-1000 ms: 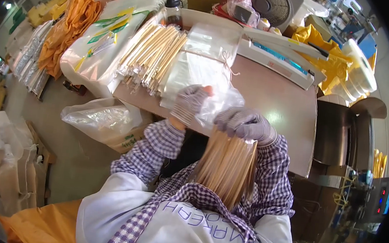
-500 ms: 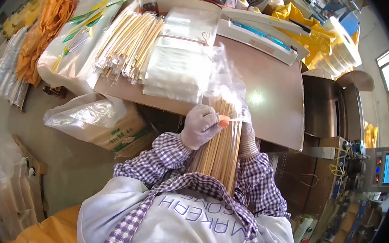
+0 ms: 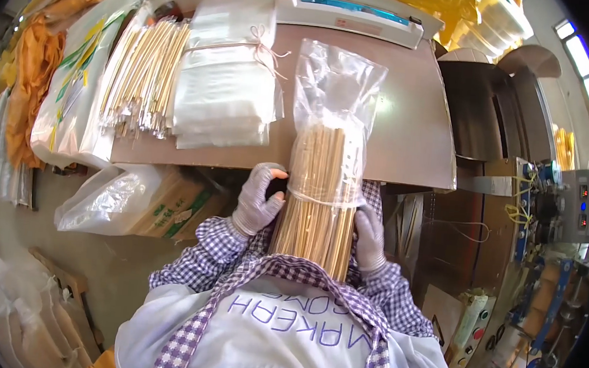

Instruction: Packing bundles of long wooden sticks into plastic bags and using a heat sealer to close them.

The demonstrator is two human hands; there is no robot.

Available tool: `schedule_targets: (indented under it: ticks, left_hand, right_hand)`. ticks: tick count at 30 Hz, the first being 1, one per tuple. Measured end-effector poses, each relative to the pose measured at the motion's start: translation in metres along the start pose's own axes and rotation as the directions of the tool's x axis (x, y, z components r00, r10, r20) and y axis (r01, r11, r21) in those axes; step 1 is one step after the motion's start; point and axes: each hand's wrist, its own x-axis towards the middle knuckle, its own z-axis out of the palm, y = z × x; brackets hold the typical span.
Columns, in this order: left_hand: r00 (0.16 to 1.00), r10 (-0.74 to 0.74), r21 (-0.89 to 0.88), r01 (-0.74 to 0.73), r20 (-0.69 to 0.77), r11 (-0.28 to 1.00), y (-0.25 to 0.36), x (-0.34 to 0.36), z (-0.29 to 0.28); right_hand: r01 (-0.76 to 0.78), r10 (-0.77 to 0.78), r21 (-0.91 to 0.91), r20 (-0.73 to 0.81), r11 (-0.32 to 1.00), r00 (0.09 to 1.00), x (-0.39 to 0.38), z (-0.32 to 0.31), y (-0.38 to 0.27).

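A thick bundle of thin wooden sticks (image 3: 311, 231) leans from my lap onto the table's front edge. A clear plastic bag (image 3: 338, 83) covers its far end, the bag's loose part lying flat on the tabletop. Around bag and sticks runs a thin pale band (image 3: 321, 202). My left hand (image 3: 258, 200), in a whitish glove, is open at the bundle's left side, thumb and fingers apart and nothing held. On the other side my gloved right hand (image 3: 371, 238) rests along the bundle with fingers stretched out; part of it is hidden.
On the brown table (image 3: 409, 152) lie a tied stack of clear bags (image 3: 225, 94) and a pile of thin sticks (image 3: 148, 73). A bag sealer (image 3: 354, 22) stands at the back. Below the table's left edge is a plastic-wrapped package (image 3: 166, 208). A metal bin (image 3: 473, 108) stands right.
My left hand has let go of the band and moved left, away from the bundle. The bag's end now lies spread on the table. The view has shifted.
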Motion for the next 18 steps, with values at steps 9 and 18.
schedule_targets:
  ticks: [9, 18]
  left_hand:
    - [0.981, 0.057, 0.109, -0.078, 0.184, 0.991, 0.010, 0.021, 0.021]
    - [0.959, -0.030, 0.166, -0.018, 0.282, 0.986, 0.017, -0.012, 0.008]
  right_hand:
    - [0.360, -0.502, -0.616, -0.067, 0.701, 0.862, 0.058, 0.008, -0.011]
    - [0.309, -0.413, -0.800, 0.084, 0.514, 0.907, 0.011, -0.009, 0.006]
